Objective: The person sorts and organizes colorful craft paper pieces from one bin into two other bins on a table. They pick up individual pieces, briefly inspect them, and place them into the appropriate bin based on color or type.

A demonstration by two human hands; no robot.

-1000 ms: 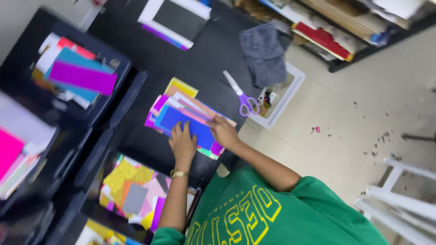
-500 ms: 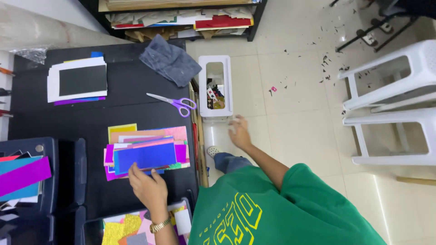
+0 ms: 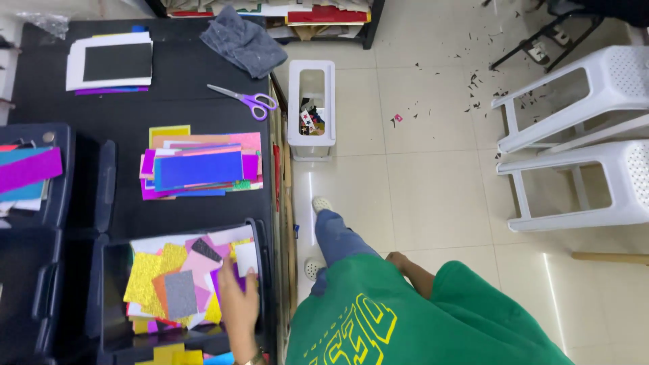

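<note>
From the head view, the left hand (image 3: 238,307) lies flat with its fingers spread on the loose, many-coloured glitter paper sheets (image 3: 179,284) inside a dark plastic bin (image 3: 111,270) on the black bench (image 3: 182,101). The right hand (image 3: 399,259) hangs beside the green shirt (image 3: 419,318); its grip cannot be told.

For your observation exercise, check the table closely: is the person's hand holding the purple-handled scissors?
No: the scissors lie untouched on the black table, while the left hand rests on coloured sheets in the bin nearer the person.
</note>
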